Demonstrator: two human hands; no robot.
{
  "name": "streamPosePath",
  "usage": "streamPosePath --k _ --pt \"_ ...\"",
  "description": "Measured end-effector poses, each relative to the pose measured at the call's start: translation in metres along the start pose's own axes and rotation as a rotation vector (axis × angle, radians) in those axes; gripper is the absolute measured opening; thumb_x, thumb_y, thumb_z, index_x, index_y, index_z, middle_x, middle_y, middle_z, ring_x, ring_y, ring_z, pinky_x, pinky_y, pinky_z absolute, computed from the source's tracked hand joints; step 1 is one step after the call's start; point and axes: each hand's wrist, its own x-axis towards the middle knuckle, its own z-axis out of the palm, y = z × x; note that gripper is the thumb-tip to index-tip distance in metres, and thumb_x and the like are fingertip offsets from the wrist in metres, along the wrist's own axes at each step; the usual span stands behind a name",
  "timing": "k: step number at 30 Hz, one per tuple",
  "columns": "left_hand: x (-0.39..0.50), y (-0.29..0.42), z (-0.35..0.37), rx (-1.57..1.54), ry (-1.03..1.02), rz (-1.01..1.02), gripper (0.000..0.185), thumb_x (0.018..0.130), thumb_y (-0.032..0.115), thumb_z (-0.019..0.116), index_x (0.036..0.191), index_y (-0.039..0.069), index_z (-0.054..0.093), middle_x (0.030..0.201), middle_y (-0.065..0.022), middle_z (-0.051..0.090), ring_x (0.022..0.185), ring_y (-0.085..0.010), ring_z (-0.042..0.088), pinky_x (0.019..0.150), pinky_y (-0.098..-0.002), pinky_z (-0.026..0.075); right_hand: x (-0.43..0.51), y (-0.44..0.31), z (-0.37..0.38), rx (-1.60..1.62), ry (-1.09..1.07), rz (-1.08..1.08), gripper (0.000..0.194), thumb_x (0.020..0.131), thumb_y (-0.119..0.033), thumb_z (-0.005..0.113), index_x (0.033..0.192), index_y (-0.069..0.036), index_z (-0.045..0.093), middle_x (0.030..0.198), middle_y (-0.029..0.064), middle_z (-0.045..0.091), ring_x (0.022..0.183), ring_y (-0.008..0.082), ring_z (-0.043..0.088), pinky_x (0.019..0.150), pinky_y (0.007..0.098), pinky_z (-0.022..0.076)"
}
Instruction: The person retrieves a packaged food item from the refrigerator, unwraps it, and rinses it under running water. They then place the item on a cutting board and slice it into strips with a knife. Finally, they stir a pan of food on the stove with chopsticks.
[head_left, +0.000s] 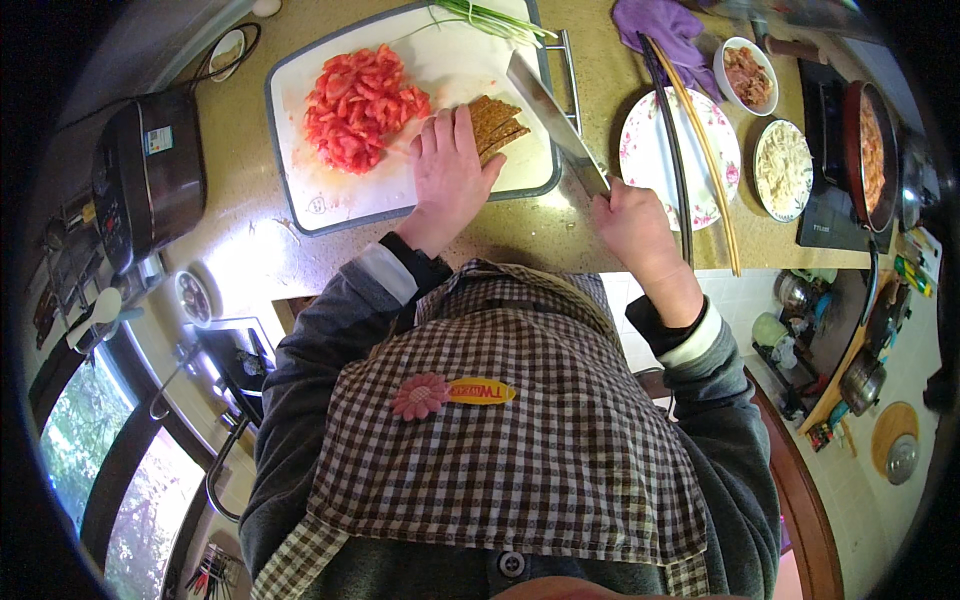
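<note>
Fingers spread flat, my left hand (452, 161) presses on a small overlapping stack of brown textured slices (495, 120), perhaps dried tofu. Part of the stack is hidden under the fingers. My right hand (637, 229) grips the handle of a broad-bladed kitchen knife (551, 112). Its blade slants across the right edge of the white cutting board (442, 71), to the right of the slices and apart from them. A heap of chopped tomato (360, 109) lies on the board, left of my left hand. Green scallions (487, 19) lie along the board's far edge.
Black chopsticks (667, 127) and wooden chopsticks (701, 135) lie across a floral plate (641, 161). Beyond are a purple cloth (667, 30), a meat bowl (748, 75) and a bowl of pale shreds (783, 171). A food-filled frying pan (870, 157) sits far right; a rice cooker (161, 180) stands left.
</note>
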Motion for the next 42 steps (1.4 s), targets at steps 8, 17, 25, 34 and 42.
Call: streamPosePath --k 8,17,25,34,42 --pt "0.012 0.003 -0.001 0.042 0.004 -0.021 0.081 0.074 0.043 0.068 0.131 -0.005 0.035 0.118 -0.0175 0.045 0.107 -0.0338 0.045 0.089 -0.0455 0.036 0.006 -0.013 0.001 -0.027 -0.09 -0.004 0.02 0.085 -0.019 0.052 0.081 -0.001 0.06 0.071 0.023 0.062 0.069 0.0393 0.063 0.066 0.0468 0.0523" --pt "0.001 -0.002 -0.006 -0.079 -0.056 -0.079 0.079 0.076 0.039 0.068 0.133 -0.002 0.033 0.124 -0.0213 0.04 0.114 -0.0385 0.04 0.096 -0.0503 0.033 0.01 -0.014 -0.005 -0.031 -0.111 0.034 0.022 0.085 -0.02 0.052 0.08 0.0 0.06 0.071 0.0223 0.062 0.071 0.0401 0.063 0.067 0.0475 0.0523" --pt "-0.024 -0.029 -0.014 -0.256 0.078 -0.171 0.051 0.081 0.021 0.063 0.121 -0.002 0.042 0.114 -0.0209 0.047 0.101 -0.0379 0.048 0.087 -0.0474 0.039 0.011 -0.012 -0.007 -0.029 -0.083 0.046 0.023 0.085 -0.021 0.052 0.078 0.0 0.06 0.071 0.0223 0.062 0.071 0.0392 0.063 0.067 0.0469 0.0524" --pt "-0.045 -0.043 -0.018 -0.44 0.053 -0.35 0.027 0.083 0.006 0.057 0.107 -0.001 0.046 0.099 -0.0191 0.049 0.083 -0.0363 0.054 0.072 -0.0448 0.046 0.011 -0.008 -0.01 -0.045 -0.086 0.012 0.023 0.084 -0.021 0.054 0.08 0.001 0.061 0.072 0.0229 0.062 0.071 0.0392 0.063 0.067 0.0466 0.0529" --pt "-0.034 -0.033 -0.017 -0.23 0.137 0.096 0.018 0.074 0.005 0.06 0.092 0.007 0.059 0.092 -0.0097 0.048 0.085 -0.0263 0.051 0.073 -0.0365 0.045 0.008 -0.011 -0.005 -0.017 -0.077 -0.013 0.024 0.085 -0.021 0.053 0.08 0.001 0.06 0.071 0.0239 0.062 0.07 0.0408 0.063 0.068 0.048 0.0526"
